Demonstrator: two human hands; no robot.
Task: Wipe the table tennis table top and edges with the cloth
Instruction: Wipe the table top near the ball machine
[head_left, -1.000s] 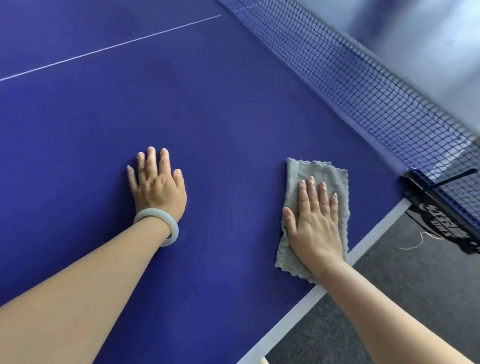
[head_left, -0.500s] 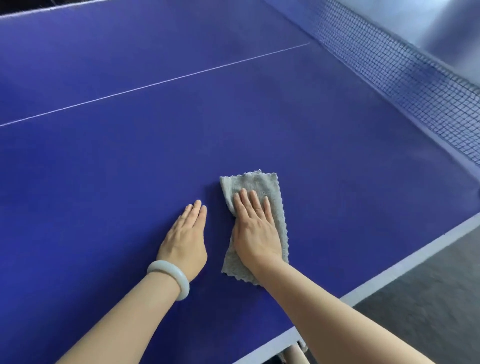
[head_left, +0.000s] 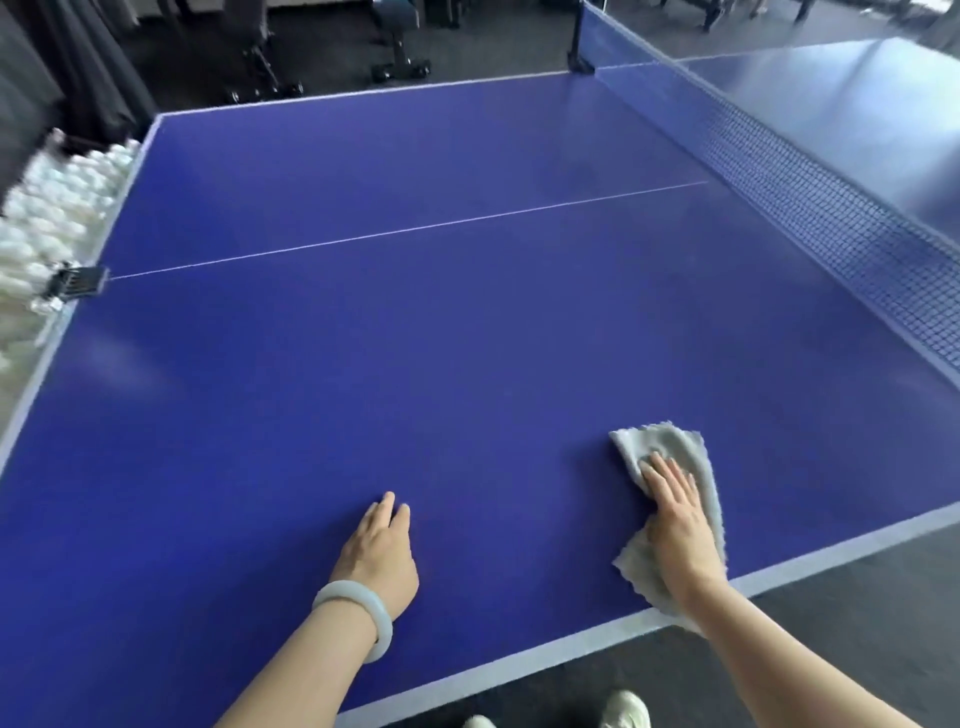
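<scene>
My right hand (head_left: 675, 525) flat, fingers straight, pressing cloth (head_left: 670, 447) near worktop (head_left: 415, 364) edge; left hand (head_left: 382, 545) flat, bracing; cloth rumpled, may bunch, skip patches, or slide off edge

Bright, even daylight on the desk (head_left: 467, 338), coming from the upper right. Beyond the net (head_left: 831, 218) the far half washes out to pale glare. A soft sheen shows near the left edge. Shadows are faint, only a thin dark fringe by the left hand (head_left: 382, 551) and right hand (head_left: 675, 525). The white balls (head_left: 47, 208) at left are smeared with blur, and the wide lens bows the desk's edges.
</scene>
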